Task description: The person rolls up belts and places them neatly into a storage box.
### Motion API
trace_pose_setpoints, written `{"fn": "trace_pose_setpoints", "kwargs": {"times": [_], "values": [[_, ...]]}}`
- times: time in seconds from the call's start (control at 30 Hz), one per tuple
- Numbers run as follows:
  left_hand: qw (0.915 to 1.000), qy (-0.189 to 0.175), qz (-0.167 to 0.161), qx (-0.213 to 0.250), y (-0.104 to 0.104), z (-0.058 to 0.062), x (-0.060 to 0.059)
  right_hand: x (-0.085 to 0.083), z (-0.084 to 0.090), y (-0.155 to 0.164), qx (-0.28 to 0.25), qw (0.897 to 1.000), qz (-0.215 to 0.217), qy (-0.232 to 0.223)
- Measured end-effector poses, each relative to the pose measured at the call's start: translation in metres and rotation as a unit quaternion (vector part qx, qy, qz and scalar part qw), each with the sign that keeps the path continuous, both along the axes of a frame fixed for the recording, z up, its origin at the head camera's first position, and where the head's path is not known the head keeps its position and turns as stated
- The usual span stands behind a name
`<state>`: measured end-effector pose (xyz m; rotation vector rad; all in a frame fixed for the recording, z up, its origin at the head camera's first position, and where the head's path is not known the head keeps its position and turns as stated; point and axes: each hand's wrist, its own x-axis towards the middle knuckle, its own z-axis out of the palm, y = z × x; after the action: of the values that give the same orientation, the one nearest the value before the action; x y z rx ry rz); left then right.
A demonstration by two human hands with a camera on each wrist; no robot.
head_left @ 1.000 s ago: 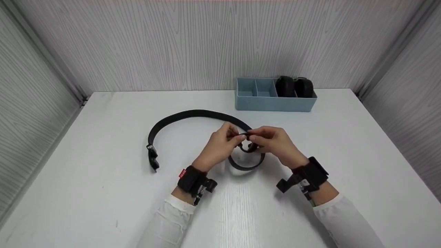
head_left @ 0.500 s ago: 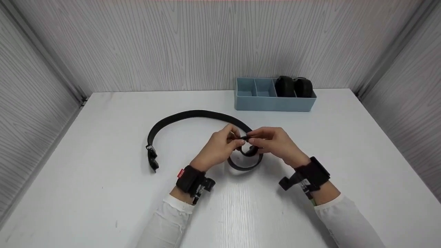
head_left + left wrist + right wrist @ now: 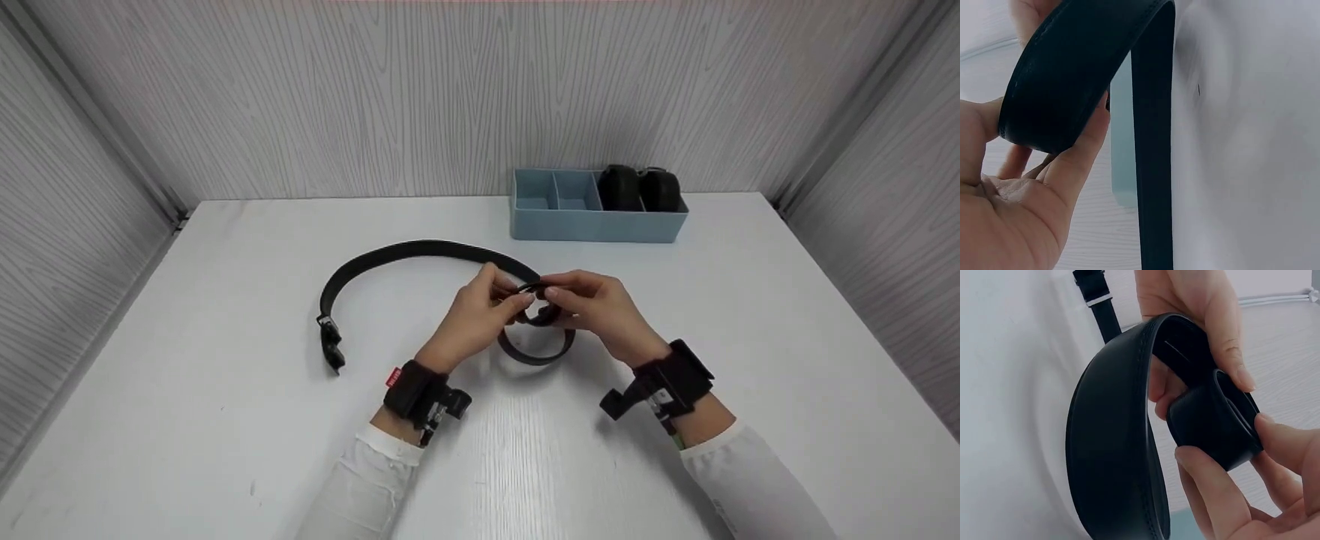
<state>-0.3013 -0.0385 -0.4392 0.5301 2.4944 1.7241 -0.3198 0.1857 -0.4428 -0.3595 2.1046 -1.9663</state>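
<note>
Head view: just right of mid-frame, the left hand point(image 3: 474, 319) and right hand point(image 3: 606, 309) have moved slightly up the picture over the last half second, and the coil of the black belt point(image 3: 427, 248) has gone up with them. The loop point(image 3: 531, 360) beneath the coil also has its lower bend a touch higher. Both hands are pinching: in the right wrist view, thumbs and fingertips grip the small coil point(image 3: 1202, 424) from opposite sides. Left of centre, the buckle end point(image 3: 331, 349) lies on the white table point(image 3: 225, 435) as it did a second ago, so the shift looks like a small adjustment of the roll, with most of the length still unwound. At upper right, the blue box point(image 3: 592, 227) is unchanged, black rolls point(image 3: 620, 189) standing in its two right-hand compartments.
</note>
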Motion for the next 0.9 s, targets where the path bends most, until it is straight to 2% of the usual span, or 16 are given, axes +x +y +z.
{"fn": "trace_pose_setpoints", "kwargs": {"times": [0.13,0.33,0.4,0.6,0.7,0.9], "values": [[0.9998,0.006,0.001,-0.019,-0.0001,-0.0002,0.0001,0.0003,0.0032,0.0013,0.029,0.999,0.015,0.010],[0.9995,0.001,-0.013,-0.028,-0.0008,0.0003,0.0006,0.0008,0.0065,0.0021,0.091,0.995,0.031,0.036],[0.9996,-0.004,-0.012,-0.026,-0.0006,0.0006,0.0005,0.0009,0.0062,0.0011,0.083,0.996,0.026,0.029],[0.9997,-0.010,0.020,-0.013,0.0001,0.0026,-0.0001,0.0010,0.0039,-0.0036,0.016,1.000,-0.013,-0.001],[0.9998,-0.009,0.017,-0.004,0.0002,0.0040,0.0000,0.0008,0.0035,-0.0040,-0.003,1.000,-0.023,-0.009],[0.9999,-0.010,0.006,-0.011,-0.0012,0.0044,-0.0001,-0.0001,0.0053,0.0007,0.023,1.000,0.007,-0.006]]}}
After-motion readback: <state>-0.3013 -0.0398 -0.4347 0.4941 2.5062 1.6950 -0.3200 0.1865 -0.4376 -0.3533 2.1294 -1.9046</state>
